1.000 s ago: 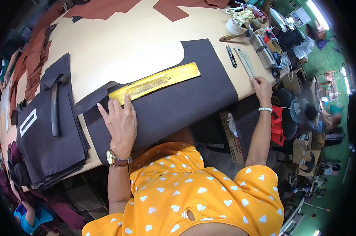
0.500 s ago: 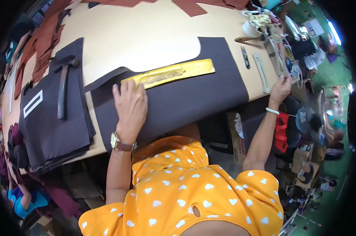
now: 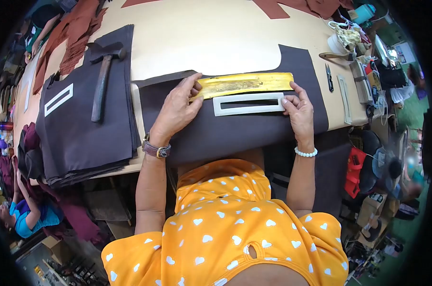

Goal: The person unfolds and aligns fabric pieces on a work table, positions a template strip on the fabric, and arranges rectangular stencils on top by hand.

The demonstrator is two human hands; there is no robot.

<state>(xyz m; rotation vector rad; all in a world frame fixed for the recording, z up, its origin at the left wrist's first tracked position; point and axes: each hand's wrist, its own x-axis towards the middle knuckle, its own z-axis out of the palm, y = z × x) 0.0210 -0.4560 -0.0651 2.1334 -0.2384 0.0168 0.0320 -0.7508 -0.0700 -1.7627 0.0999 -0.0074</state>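
Dark fabric [image 3: 254, 128] lies before me at the table edge, with a yellow strip [image 3: 254, 83], worn brown along its middle, across it. My left hand [image 3: 178, 105] is closed round the strip's left end. In my right hand [image 3: 300, 114] is the right end of a pale rectangular template [image 3: 247, 110] with a long slot, pinched between thumb and fingers. The template sits just below the strip, over the dark fabric. My right index finger reaches up to the strip's right end.
To the left, a hammer [image 3: 101, 83] and a white slotted rectangle [image 3: 58, 100] rest on stacked dark fabric [image 3: 87, 138]. At right lie thread snips [image 3: 329, 78], another pale template [image 3: 344, 99] and a brush [image 3: 337, 56]. Another person's arm [image 3: 30, 195] shows at far left.
My right hand has come from the table's right side to the strip, now with the pale template. My left hand stays at the strip's left end. The whole view has shifted.
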